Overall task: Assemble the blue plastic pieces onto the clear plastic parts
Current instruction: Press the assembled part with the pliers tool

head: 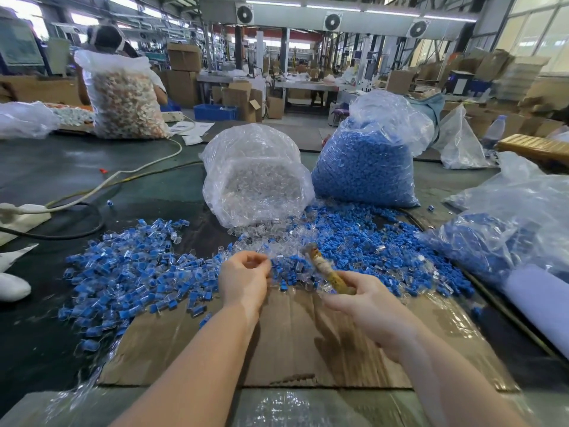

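Note:
Loose blue plastic pieces (363, 238) lie heaped right of centre, mixed with clear plastic parts (271, 238) spilling from an open clear bag (252, 180). A pile of joined blue-and-clear parts (129, 266) spreads to the left. My left hand (243, 282) hovers over the pile with fingers curled; a small clear part seems pinched at its fingertips, though blur hides it. My right hand (366, 306) grips a worn wooden stick (326, 272) that points up and left toward the left hand.
A flattened cardboard sheet (295, 343) lies under my forearms. A full bag of blue pieces (366, 167) stands behind, another bag (505, 229) at the right. White cable (129, 174) and a power strip (18, 211) lie left. A person sits at the back left behind a filled bag (123, 100).

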The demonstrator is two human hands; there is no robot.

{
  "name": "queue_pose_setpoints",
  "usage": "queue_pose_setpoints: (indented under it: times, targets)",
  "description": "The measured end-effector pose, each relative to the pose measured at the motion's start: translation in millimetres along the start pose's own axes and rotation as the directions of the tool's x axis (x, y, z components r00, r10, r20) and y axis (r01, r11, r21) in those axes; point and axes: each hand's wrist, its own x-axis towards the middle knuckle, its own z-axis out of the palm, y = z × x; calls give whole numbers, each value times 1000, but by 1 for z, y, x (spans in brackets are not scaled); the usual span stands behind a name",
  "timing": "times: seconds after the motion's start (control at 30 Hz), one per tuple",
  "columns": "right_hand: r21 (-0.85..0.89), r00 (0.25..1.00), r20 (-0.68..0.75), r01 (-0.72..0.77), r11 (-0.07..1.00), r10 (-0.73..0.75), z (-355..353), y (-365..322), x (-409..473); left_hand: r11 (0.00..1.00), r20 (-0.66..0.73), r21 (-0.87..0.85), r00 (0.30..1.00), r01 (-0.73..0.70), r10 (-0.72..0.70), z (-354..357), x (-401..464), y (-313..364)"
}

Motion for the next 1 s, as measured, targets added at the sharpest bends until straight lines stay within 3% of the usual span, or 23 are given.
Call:
queue_pose_setpoints:
  times: [0.07,0.13,0.23,0.37,0.47,0.6,0.77,0.93,1.0]
  targets:
    - [-183,985,-163,17,983,-48,-8,13,9,924,-59,316,968,-213,244,-12,6,-2]
    - [-444,943,-329,-98,891,-60,-20,25,16,803,-59,500,912,-325,406,-24,12,-5]
    - [-632,882,-470,-310,710,-33,-37,42,22,693,-24,625,879,-359,477,-36,23,-12]
    - [-713,855,-517,-412,567,-28,-49,60,27,576,37,729,862,-370,506,-38,23,-21]
    - [-747,854,-519,-435,503,-32,-51,69,29,504,90,748,819,-431,567,-29,12,-24]
    - [-766,852,-522,-443,466,-48,-52,73,32,496,254,632,764,-595,593,-7,-5,-27]
    - [-773,852,-523,-461,436,-26,-54,67,32,512,362,583,765,-631,532,10,-13,-35]
    - [-825,857,-419,-222,519,-300,-45,54,40,545,355,586,795,-600,493,13,-13,-40]
    - [-843,865,-366,-151,517,-343,-38,51,48,557,334,580,797,-594,503,14,-14,-42]
